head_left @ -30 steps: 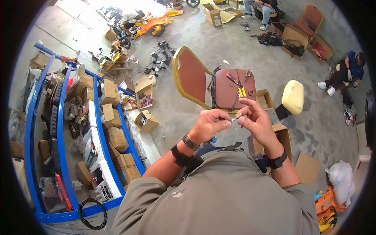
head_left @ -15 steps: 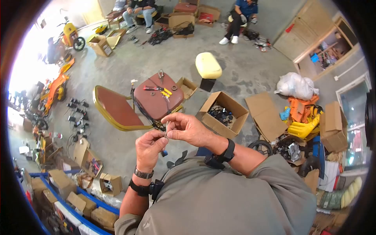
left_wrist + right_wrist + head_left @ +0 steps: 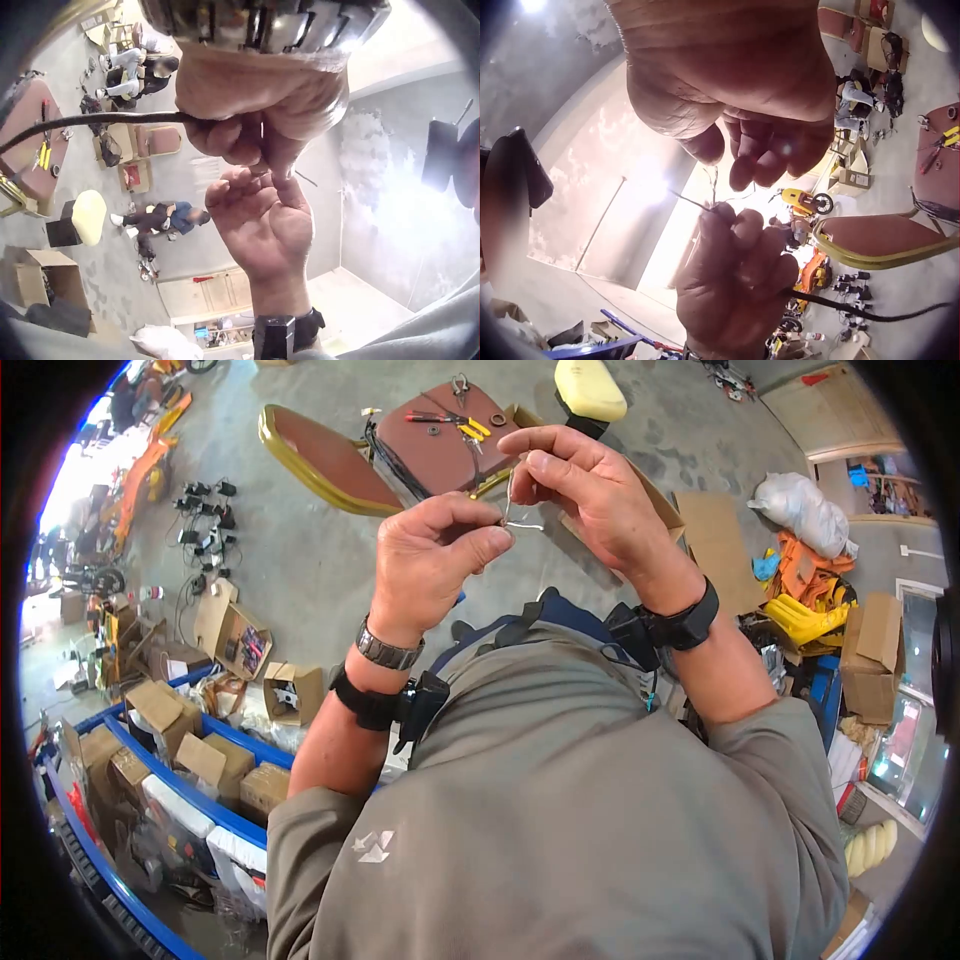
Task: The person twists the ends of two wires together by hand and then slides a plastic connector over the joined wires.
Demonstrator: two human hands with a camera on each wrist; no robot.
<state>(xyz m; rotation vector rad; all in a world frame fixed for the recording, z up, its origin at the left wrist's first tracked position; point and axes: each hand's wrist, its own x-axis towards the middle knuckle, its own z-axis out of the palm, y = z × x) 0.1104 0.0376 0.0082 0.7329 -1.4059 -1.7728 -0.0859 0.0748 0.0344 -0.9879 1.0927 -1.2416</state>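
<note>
In the head view, my left hand (image 3: 430, 560) pinches thin bare wire strands (image 3: 524, 526) between thumb and fingertips. One strand stands up and a pale one points right. A dark cable (image 3: 112, 118) runs out of my left hand (image 3: 247, 97) in the left wrist view. My right hand (image 3: 600, 495) is beside the upright strand, thumb and forefinger apart, other fingers bent. In the right wrist view, the strand tips (image 3: 713, 177) lie just below the thumb and fingertips of my right hand (image 3: 727, 82); contact is hard to judge.
Beyond my hands, a chair's red seat (image 3: 420, 450) carries red-and-yellow pliers (image 3: 445, 420), another tool and small rings. Blue shelving (image 3: 235, 815) with boxes stands at the left. Cartons, a white bag (image 3: 800, 515) and yellow and orange parts lie at the right.
Both hands have come up and nearer the head camera. My right thumb and forefinger have parted and moved away from the left fingertips, showing the strands spread. The view has shifted.
</note>
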